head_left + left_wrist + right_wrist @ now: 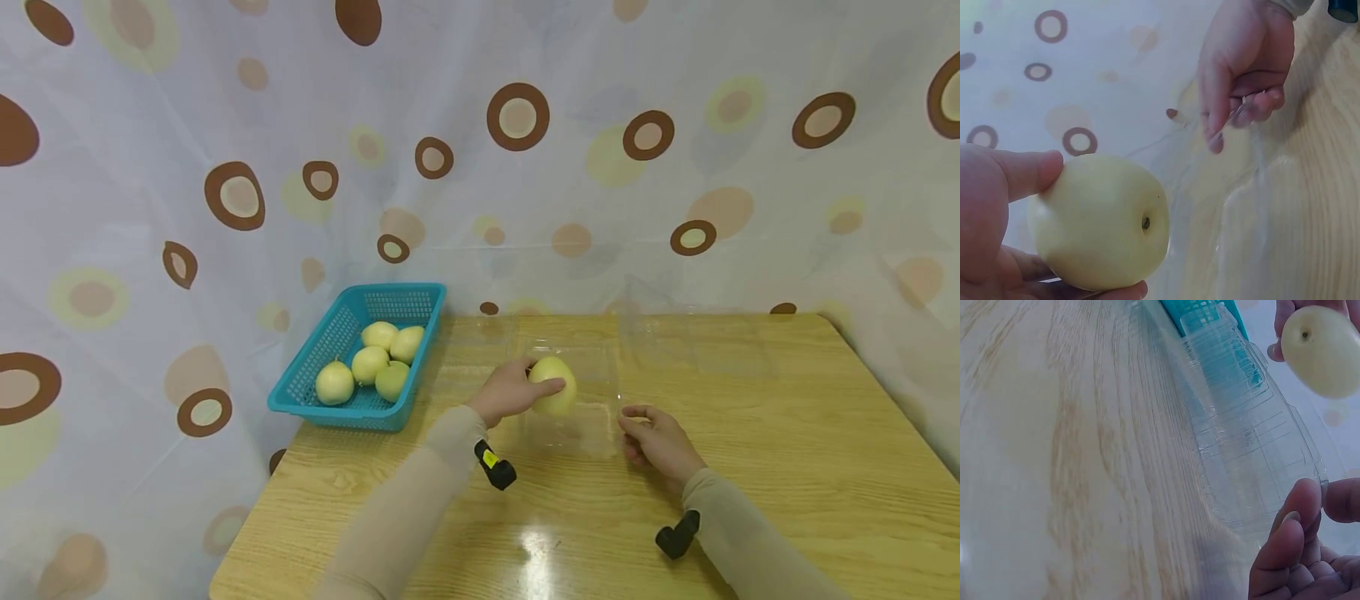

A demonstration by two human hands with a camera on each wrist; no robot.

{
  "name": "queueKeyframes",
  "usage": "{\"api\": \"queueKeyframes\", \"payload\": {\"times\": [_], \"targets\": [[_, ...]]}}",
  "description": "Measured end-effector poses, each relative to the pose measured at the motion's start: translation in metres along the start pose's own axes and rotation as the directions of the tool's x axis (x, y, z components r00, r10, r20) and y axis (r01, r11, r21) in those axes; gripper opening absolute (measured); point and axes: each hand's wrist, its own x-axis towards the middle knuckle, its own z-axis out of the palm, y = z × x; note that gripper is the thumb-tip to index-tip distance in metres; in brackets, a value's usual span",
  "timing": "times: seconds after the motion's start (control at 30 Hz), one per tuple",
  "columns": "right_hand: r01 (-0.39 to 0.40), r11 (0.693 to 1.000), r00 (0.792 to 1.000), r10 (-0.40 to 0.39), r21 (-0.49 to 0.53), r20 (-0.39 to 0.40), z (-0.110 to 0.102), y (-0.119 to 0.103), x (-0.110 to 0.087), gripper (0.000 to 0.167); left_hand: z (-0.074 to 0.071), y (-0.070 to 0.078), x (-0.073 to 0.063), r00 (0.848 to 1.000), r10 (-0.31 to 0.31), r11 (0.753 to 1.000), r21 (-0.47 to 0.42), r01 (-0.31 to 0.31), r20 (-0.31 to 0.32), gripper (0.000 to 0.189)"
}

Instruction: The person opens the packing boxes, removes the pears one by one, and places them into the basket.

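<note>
My left hand (512, 392) grips a pale yellow pear (553, 387) between thumb and fingers, above a clear plastic box (570, 437). In the left wrist view the dimpled end of the pear (1104, 222) faces the right hand. The right hand (660, 443) pinches the near right edge of the box with thumb and fingertips. The right wrist view shows that clear box (1247, 444) with its ribbed wall, and its rim between the thumb and finger of the right hand (1304, 550).
A blue perforated basket (300, 403) with several pears (371, 365) stands at the left of the wooden table (600, 533). More clear plastic (660, 333) lies at the back right, near the patterned curtain (465, 100).
</note>
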Motion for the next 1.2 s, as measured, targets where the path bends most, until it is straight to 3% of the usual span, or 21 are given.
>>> {"api": "queueKeyframes", "payload": {"times": [0.13, 0.37, 0.5, 0.73, 0.97, 1.2], "targets": [[0.000, 1.000, 1.000, 0.000, 0.005, 0.004, -0.001, 0.000, -0.001, 0.046, -0.023, 0.001, -0.005, 0.999, 0.016, 0.999, 0.031, -0.015, -0.037, 0.061], [0.000, 1.000, 1.000, 0.000, 0.003, 0.001, -0.002, 0.000, -0.001, 0.046, -0.081, 0.008, -0.016, 0.996, 0.014, 0.998, 0.058, -0.009, -0.093, 0.058], [-0.001, 1.000, 1.000, 0.001, 0.001, -0.001, -0.002, 0.000, 0.000, 0.046, -0.110, 0.007, -0.022, 0.985, -0.018, 0.991, 0.129, 0.041, -0.173, 0.064], [-0.001, 1.000, 1.000, 0.001, -0.003, 0.000, -0.003, -0.001, 0.000, 0.046, -0.151, 0.001, -0.029, 0.965, -0.066, 0.968, 0.219, 0.124, -0.255, 0.073], [-0.006, 1.000, 1.000, 0.006, -0.006, -0.001, -0.004, -0.001, -0.001, 0.046, -0.181, -0.021, -0.033, 0.941, -0.134, 0.952, 0.224, 0.210, -0.311, 0.073], [0.002, 1.000, 1.000, -0.002, 0.000, 0.003, -0.004, 0.000, 0.001, 0.046, -0.207, -0.049, -0.041, 0.930, -0.198, 0.936, 0.221, 0.273, -0.310, 0.074]]}}
